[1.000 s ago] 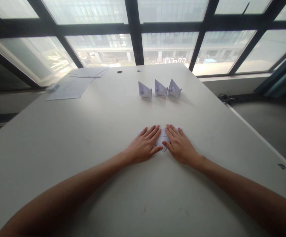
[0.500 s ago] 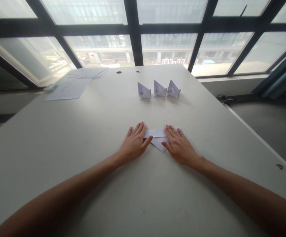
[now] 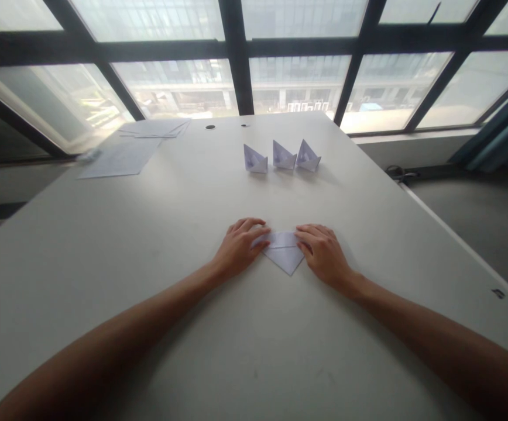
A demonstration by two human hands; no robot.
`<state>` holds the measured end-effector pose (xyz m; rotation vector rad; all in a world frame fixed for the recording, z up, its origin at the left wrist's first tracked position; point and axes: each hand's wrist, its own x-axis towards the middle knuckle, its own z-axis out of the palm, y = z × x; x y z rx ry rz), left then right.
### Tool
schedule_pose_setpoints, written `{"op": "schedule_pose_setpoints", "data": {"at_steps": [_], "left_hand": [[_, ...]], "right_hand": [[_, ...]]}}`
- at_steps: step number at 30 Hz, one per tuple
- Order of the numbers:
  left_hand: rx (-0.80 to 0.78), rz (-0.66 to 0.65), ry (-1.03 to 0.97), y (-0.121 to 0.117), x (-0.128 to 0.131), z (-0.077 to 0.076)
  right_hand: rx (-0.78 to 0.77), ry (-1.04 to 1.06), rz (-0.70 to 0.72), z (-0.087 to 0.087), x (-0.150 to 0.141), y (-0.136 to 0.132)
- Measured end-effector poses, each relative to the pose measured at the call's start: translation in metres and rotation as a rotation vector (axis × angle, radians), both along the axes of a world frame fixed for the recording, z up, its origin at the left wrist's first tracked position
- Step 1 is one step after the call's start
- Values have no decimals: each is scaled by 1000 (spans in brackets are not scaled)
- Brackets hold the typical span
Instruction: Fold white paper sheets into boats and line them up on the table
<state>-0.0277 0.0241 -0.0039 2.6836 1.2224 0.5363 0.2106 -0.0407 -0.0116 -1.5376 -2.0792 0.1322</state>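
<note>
A folded sheet of white paper (image 3: 284,255) lies on the white table with a triangular point towards me and a straight folded band along its far side. My left hand (image 3: 240,244) grips its left end between thumb and fingers. At the right end, my right hand (image 3: 324,250) pinches the paper the same way. Both ends of the band are partly hidden under the fingers. Beyond my hands stand three folded paper boats: a left one (image 3: 256,161), a middle one (image 3: 284,156) and a right one (image 3: 308,158), the last two almost touching.
Flat sheets of paper (image 3: 120,159) lie at the table's far left, some overlapping. Two dark holes pierce the far part of the white table (image 3: 184,351). Windows with dark frames rise behind it. A dark cable-like coil (image 3: 397,173) sits beyond the right edge.
Both hands have gone from lying flat on the paper to gripping its ends with curled fingers. The paper's point has shifted slightly towards me and more of it shows.
</note>
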Motion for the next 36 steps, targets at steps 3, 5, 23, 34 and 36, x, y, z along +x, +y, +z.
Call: {"op": "schedule_pose_setpoints", "data": {"at_steps": [3, 5, 23, 34, 36], "left_hand": [[-18, -36, -28, 0, 0, 1], [-39, -53, -54, -1, 1, 2], [115, -168, -148, 0, 2, 5], [670, -196, -261, -10, -6, 22], [597, -167, -156, -8, -4, 20]], "right_hand": [[14, 17, -6, 2, 0, 0], [25, 16, -15, 2, 0, -1], [43, -57, -63, 5, -2, -4], [453, -4, -5, 17, 0, -14], [378, -60, -16, 15, 1, -12]]}}
